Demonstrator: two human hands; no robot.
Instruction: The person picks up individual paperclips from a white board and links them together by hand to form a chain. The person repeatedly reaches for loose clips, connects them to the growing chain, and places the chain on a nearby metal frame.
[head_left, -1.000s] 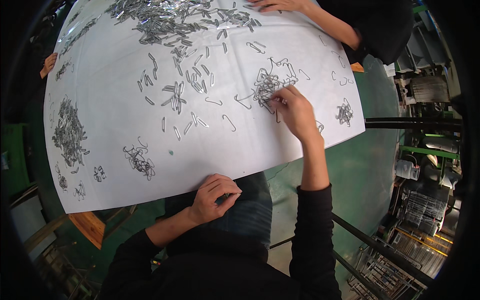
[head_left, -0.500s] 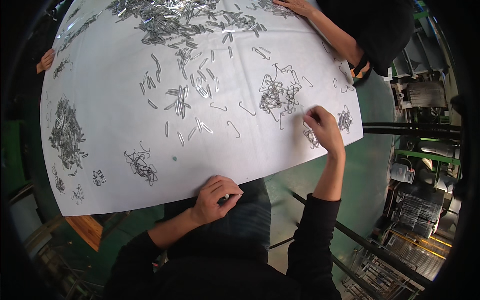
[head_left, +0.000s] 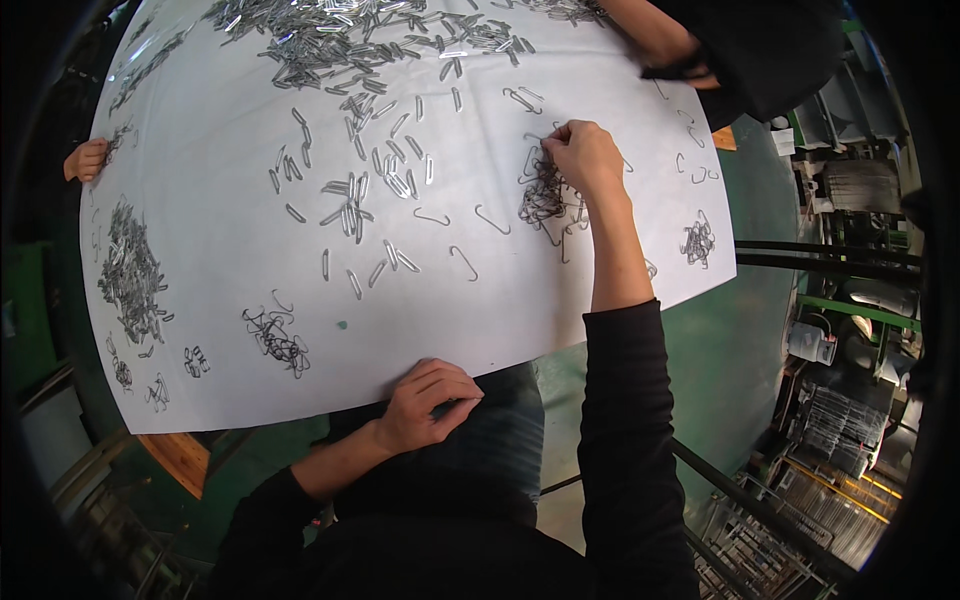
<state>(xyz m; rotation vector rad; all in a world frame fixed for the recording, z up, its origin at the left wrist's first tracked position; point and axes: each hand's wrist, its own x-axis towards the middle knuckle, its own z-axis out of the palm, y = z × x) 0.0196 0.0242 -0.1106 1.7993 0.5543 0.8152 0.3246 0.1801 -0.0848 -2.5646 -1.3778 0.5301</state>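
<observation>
My right hand [head_left: 585, 155] reaches over a tangled clump of wire hooks [head_left: 545, 200] on the white sheet [head_left: 400, 330], with its fingertips pinched at the clump's top edge. Whether a hook is between the fingers cannot be told. My left hand [head_left: 432, 400] rests curled at the sheet's near edge, holding nothing that I can see. Loose metal clips [head_left: 350, 205] lie scattered between the two hands, farther out on the sheet.
A big heap of clips [head_left: 340, 35] covers the far side. Smaller piles sit at the left [head_left: 130, 270], near left [head_left: 275, 340] and right [head_left: 698, 243]. Another person's arm [head_left: 670, 45] reaches in at the top right, and a hand [head_left: 85, 160] at the left edge. Metal racks [head_left: 830, 430] stand at the right.
My right hand moved from the sheet's right edge back up to the tangled clump. The left hand has stayed at the near edge.
</observation>
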